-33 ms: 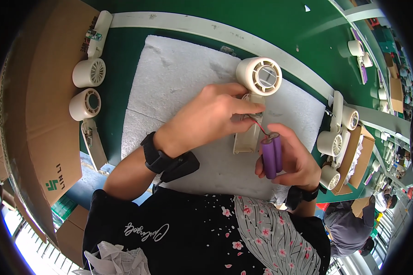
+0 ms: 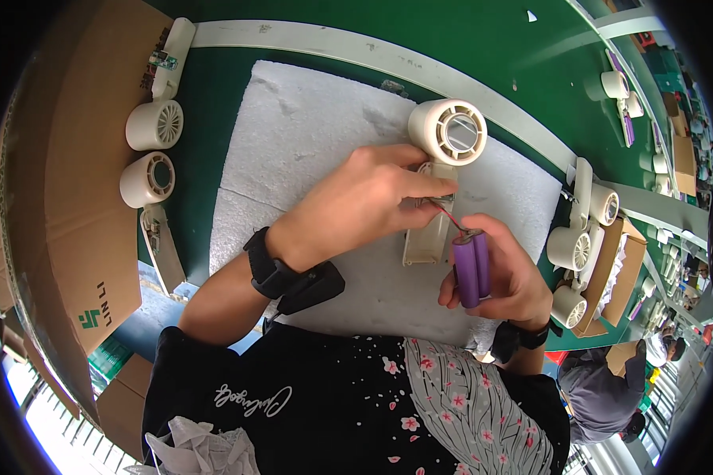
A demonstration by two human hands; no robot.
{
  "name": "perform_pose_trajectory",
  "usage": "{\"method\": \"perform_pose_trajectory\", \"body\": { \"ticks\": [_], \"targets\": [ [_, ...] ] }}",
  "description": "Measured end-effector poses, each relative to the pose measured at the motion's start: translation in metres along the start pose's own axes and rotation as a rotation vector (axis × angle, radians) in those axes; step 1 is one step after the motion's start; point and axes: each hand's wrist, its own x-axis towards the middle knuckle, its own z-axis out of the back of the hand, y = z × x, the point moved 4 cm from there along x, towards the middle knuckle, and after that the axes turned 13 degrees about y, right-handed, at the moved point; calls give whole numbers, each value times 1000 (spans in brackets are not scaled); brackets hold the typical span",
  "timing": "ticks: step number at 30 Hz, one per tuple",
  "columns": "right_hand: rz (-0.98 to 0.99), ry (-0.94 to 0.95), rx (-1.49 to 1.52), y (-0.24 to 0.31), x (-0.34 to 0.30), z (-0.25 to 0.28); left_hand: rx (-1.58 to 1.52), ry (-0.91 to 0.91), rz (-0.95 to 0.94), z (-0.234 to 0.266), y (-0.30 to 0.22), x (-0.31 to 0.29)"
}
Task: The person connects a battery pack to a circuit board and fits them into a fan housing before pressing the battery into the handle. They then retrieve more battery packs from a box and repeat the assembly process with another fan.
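Your right hand [image 2: 509, 273] has its grip clenched around a purple battery pack [image 2: 470, 269], two cylindrical cells side by side, held upright just beside the lower end of a cream handheld fan housing [image 2: 440, 170]. Thin red and dark wires [image 2: 448, 215] run from the top of the pack up into the housing's handle. Your left hand [image 2: 356, 207] lies over that handle, fingertips pinched at the spot where the wires enter it; whether they grasp the wire or only press the handle, you cannot tell from here. The housing lies on a white foam pad [image 2: 293, 142] spread on the green counter [image 2: 451, 39], its round grille head pointing away from you.

To your left, more cream fan housings [image 2: 152, 150] lie on the counter beside a brown cardboard box [image 2: 55, 174]. To your right, another cluster of fan housings [image 2: 582, 229] sits near a small open carton [image 2: 610, 273]. Another person [image 2: 602, 392] in grey is at the lower right.
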Motion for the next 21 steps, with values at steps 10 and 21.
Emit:
{"method": "perform_pose_trajectory", "body": {
  "ticks": [10,21],
  "targets": [
    [277,-5,-662,15,3,7,32,46,-27,-2,-4,-3],
    [278,-200,-1108,2,17,-8,65,114,-62,-1,-5,-3]
  ]
}}
